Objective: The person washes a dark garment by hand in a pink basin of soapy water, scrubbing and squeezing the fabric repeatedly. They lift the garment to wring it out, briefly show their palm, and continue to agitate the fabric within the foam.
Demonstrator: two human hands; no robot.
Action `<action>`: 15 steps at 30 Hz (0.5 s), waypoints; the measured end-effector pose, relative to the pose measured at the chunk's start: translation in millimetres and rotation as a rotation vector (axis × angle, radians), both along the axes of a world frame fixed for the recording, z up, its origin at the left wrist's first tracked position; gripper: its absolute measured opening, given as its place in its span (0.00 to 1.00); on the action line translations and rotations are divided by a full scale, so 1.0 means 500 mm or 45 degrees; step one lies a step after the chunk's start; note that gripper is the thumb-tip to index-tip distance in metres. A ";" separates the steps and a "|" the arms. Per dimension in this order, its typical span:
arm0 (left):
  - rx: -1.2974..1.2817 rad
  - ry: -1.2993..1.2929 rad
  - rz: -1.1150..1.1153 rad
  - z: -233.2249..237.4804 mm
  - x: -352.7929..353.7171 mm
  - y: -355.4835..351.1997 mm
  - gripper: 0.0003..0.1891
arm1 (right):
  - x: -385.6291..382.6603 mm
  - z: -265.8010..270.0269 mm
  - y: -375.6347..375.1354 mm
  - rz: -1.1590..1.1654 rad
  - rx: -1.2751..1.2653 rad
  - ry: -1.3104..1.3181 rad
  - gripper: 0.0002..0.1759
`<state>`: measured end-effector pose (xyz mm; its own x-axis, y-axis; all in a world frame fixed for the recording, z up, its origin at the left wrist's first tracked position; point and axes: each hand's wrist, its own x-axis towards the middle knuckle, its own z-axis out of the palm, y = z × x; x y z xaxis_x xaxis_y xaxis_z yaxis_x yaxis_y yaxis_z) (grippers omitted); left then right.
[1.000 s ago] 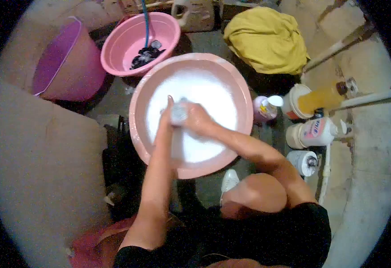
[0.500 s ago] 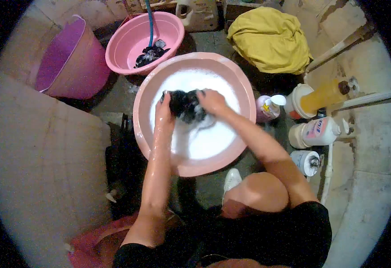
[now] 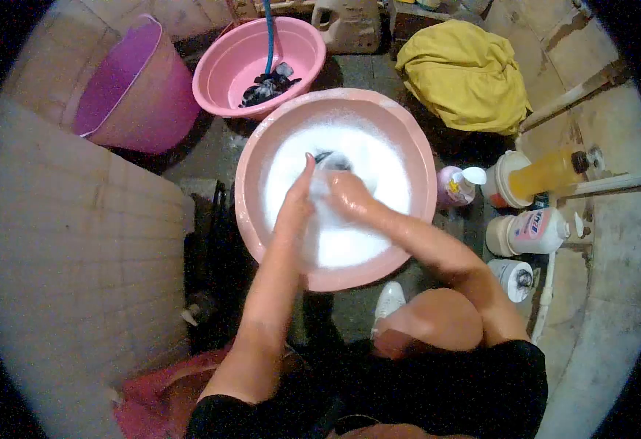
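A wide pink-peach basin (image 3: pixel 253 241) of white suds stands before me. A dark wet cloth (image 3: pixel 325 156) shows through the foam just beyond my hands, mostly covered by suds and fingers. My right hand (image 3: pixel 349 196) is closed on the cloth, knuckles up, foam on its back. Close on its left is my left hand (image 3: pixel 303 189), thumb pointing up and its fingers bent round the cloth, partly hidden.
A pink tub (image 3: pixel 214 88) holding dark cloth and a blue hose (image 3: pixel 270 44) stands beyond, beside a purple bucket (image 3: pixel 174 110). Yellow fabric (image 3: pixel 467 77) lies back right. A pump bottle (image 3: pixel 454 186), an amber bottle (image 3: pixel 547 178) and a white bottle (image 3: pixel 540 231) line the right wall.
The dark cloth, held up above the foam before, is now lower and mostly covered by suds. My hands have come closer together and lower. The view has shifted slightly.
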<state>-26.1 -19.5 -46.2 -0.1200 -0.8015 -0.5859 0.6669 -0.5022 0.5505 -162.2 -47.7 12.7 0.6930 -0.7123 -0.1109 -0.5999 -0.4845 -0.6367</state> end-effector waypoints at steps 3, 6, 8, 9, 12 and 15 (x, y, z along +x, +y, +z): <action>-0.019 0.350 -0.064 0.074 -0.007 0.032 0.33 | 0.027 0.055 0.100 0.229 -0.288 -0.321 0.13; -0.124 0.311 0.128 0.039 -0.013 0.066 0.32 | 0.037 0.086 0.116 0.447 -0.337 -0.254 0.08; -0.108 0.152 0.281 -0.006 -0.018 0.063 0.30 | 0.032 0.014 0.075 0.324 -0.496 -0.488 0.06; -0.083 0.009 0.352 -0.020 -0.022 0.050 0.30 | 0.028 0.005 0.053 0.194 -0.646 -0.714 0.06; -0.117 -0.189 0.344 -0.058 0.002 0.022 0.28 | 0.006 0.028 0.019 0.036 -0.505 -0.218 0.08; -0.024 0.163 0.685 0.104 0.004 0.008 0.17 | -0.016 -0.018 -0.070 -0.178 -0.281 0.038 0.12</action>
<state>-24.0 -15.4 5.6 0.2398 -0.7797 -0.5784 0.8889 -0.0632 0.4537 -170.0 -82.9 3.9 0.5851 -0.8101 0.0387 -0.6876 -0.5208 -0.5060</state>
